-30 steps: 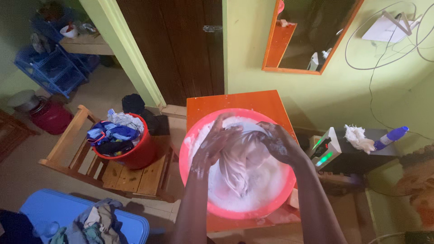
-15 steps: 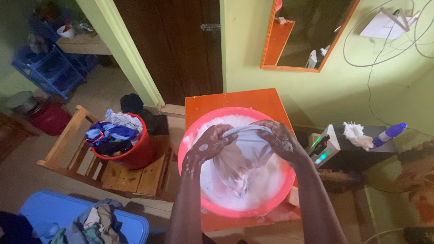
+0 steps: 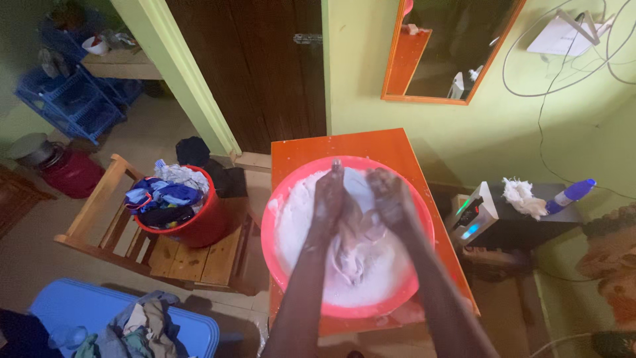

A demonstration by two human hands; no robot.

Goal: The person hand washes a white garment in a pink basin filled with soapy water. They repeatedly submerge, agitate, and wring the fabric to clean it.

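Both hands have closed together, pale cloth [image 3: 354, 229] bunched between them.

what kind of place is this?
Most likely a room in a home, used for hand laundry. Both hands work a pale garment in a sudsy pink basin on an orange table; a red bucket of clothes sits on a wooden chair.

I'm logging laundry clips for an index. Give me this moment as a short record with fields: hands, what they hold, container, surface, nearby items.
left hand: pressed on the pale wet garment, over the suds
right hand: gripping the same garment, close beside the left
container: pink basin of soapy water
surface: orange table
nearby left: red bucket heaped with clothes on a wooden chair
nearby right: blue spray bottle
motion blur: hands blurred
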